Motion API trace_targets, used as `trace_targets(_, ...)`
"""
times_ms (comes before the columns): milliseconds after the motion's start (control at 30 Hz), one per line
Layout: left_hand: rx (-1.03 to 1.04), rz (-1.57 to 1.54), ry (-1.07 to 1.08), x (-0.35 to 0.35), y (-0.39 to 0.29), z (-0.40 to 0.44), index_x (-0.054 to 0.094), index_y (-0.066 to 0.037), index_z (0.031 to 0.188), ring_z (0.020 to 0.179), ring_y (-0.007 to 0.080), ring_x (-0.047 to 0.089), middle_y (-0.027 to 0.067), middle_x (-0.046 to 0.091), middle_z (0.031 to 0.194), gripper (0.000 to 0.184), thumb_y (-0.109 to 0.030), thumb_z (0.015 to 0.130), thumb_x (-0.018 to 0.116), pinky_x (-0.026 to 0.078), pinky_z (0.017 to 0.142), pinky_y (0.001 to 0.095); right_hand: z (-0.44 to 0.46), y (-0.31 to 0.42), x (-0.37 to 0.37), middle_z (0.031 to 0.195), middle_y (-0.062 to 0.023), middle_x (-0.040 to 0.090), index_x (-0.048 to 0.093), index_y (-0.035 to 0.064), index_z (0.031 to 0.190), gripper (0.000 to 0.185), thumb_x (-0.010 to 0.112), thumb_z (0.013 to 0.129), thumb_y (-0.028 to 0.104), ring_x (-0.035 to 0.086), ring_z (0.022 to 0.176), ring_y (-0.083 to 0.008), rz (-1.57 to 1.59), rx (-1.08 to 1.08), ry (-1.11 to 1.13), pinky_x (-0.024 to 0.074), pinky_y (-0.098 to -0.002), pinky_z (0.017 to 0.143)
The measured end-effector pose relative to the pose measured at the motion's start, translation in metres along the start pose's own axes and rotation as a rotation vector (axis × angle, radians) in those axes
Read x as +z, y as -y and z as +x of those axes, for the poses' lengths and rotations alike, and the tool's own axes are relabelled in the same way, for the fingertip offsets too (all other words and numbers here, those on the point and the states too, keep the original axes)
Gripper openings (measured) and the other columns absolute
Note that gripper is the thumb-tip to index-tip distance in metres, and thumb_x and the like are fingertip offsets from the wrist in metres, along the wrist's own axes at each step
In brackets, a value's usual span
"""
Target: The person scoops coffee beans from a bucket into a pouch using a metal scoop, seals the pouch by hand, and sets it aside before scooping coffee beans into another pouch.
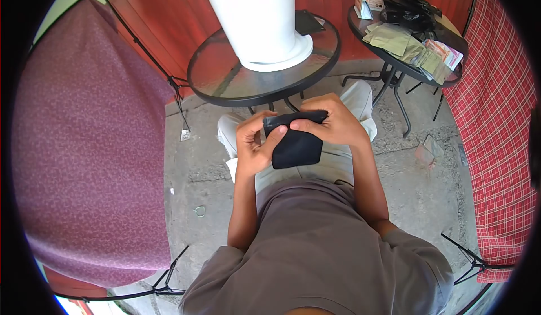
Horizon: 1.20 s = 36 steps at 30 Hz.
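A small black pouch-like piece [297, 149], looking like cloth or plastic, hangs between my hands above my lap. My left hand [255, 145] pinches its upper left corner, the thumb lying on the near face. At the upper right edge, my right hand [333, 122] grips it with the thumb in front and the fingers behind. The top edge appears folded over, and both thumbs press close together near its middle. Whether anything is inside the black piece is hidden.
Ahead stands a round glass table [208, 70] bearing a white bucket [253, 19] and a dark flat item [309, 23]. A second table [389, 61] at right holds black plastic bags [408, 10] and flat packets [389, 39]. Purple cloth [96, 146] and red checked cloth [501, 134] hang at the sides.
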State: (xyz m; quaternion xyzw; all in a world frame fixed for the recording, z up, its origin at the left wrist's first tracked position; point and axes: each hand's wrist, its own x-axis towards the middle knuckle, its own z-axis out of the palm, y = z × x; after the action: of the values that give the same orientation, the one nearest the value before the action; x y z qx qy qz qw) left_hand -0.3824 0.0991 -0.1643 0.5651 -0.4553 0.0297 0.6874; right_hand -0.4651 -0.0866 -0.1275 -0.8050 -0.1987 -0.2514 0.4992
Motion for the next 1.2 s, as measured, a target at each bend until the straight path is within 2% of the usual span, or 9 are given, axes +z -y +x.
trace_targets(133,-0.112,-0.114,-0.018,-0.008,-0.007,0.002,0.069,0.005,0.094,0.078,0.0094,0.057,0.0045,0.066,0.087,0.009,-0.002,0.088,0.068,0.043,0.070,0.0234,-0.010,-0.015,-0.015,0.054,-0.0085,0.048,0.061,-0.0039,0.068,0.036,0.075,0.087,0.024,0.037,0.051,-0.0109,-0.040,0.109,0.046,0.0308,-0.0309,0.047)
trace_targets(300,-0.336,-0.375,0.041,-0.004,-0.001,-0.003,0.067,0.004,0.106,0.086,0.0078,0.059,0.0029,0.068,0.098,0.021,-0.004,0.087,0.071,0.048,0.075,0.0243,-0.007,-0.011,-0.008,0.051,-0.0009,0.044,0.061,-0.0027,0.070,0.036,0.068,0.093,0.024,0.034,0.051,-0.0070,0.093,0.003,-0.082,0.0265,-0.0291,0.045)
trace_targets(400,-0.335,-0.208,0.256,-0.005,0.002,-0.010,0.065,0.002,0.111,0.090,0.0073,0.060,0.0027,0.069,0.101,0.032,-0.005,0.082,0.077,0.049,0.078,0.0251,-0.006,-0.013,-0.007,0.052,0.0032,0.040,0.055,-0.0014,0.066,0.039,0.066,0.095,0.023,0.032,0.053,-0.0048,0.112,0.048,-0.224,0.0257,-0.0271,0.046)
trace_targets(500,-0.401,-0.179,0.232,-0.005,0.013,-0.013,0.068,0.002,0.104,0.086,0.0079,0.061,0.0028,0.070,0.096,0.027,-0.003,0.080,0.079,0.050,0.078,0.0253,-0.012,-0.023,-0.015,0.059,0.0051,0.038,0.046,0.0026,0.065,0.042,0.070,0.093,0.024,0.031,0.057,-0.0021,0.119,0.192,-0.232,0.0271,-0.0237,0.048)
trace_targets(633,-0.399,-0.241,0.053,0.003,0.011,-0.012,0.069,0.003,0.098,0.082,0.0086,0.062,0.0034,0.071,0.092,0.020,-0.001,0.080,0.078,0.051,0.076,0.0255,-0.007,-0.022,-0.005,0.062,0.0014,0.054,0.064,0.0002,0.086,0.036,0.084,0.078,0.029,0.045,0.057,-0.0045,0.210,0.082,-0.145,0.0365,-0.0236,0.048)
trace_targets(733,-0.367,-0.278,0.020,0.002,0.014,-0.012,0.069,0.003,0.097,0.081,0.0093,0.064,0.0046,0.072,0.091,0.018,0.000,0.081,0.076,0.051,0.076,0.0256,-0.012,-0.029,-0.003,0.067,-0.0022,0.062,0.067,-0.0028,0.092,0.041,0.085,0.076,0.029,0.053,0.060,-0.0065,0.064,0.102,0.092,0.0415,-0.0247,0.051)
trace_targets(767,-0.394,-0.302,-0.004,0.002,0.016,-0.013,0.069,0.003,0.097,0.081,0.0100,0.065,0.0053,0.072,0.092,0.016,0.001,0.082,0.075,0.051,0.076,0.0257,-0.009,-0.017,-0.003,0.078,-0.0049,0.070,0.068,0.0004,0.094,0.032,0.085,0.075,0.020,0.062,0.072,-0.0107,0.053,0.243,0.117,0.0478,-0.0278,0.064)
trace_targets(900,-0.383,-0.296,-0.014,0.000,0.016,-0.013,0.070,0.002,0.097,0.082,0.0102,0.065,0.0059,0.072,0.093,0.015,0.002,0.082,0.075,0.052,0.075,0.0255,-0.008,-0.025,0.002,0.072,-0.0084,0.068,0.068,-0.0006,0.088,0.028,0.083,0.078,0.021,0.058,0.065,-0.0113,0.028,0.146,0.085,0.0443,-0.0282,0.057)
trace_targets(1200,-0.386,-0.184,0.005,0.003,0.015,-0.011,0.071,0.001,0.097,0.083,0.0101,0.065,0.0054,0.073,0.093,0.019,0.002,0.080,0.077,0.052,0.078,0.0257,-0.011,-0.034,-0.001,0.071,-0.0086,0.068,0.069,-0.0001,0.089,0.026,0.082,0.079,0.020,0.060,0.062,-0.0132,-0.030,0.176,0.096,0.0469,-0.0282,0.057)
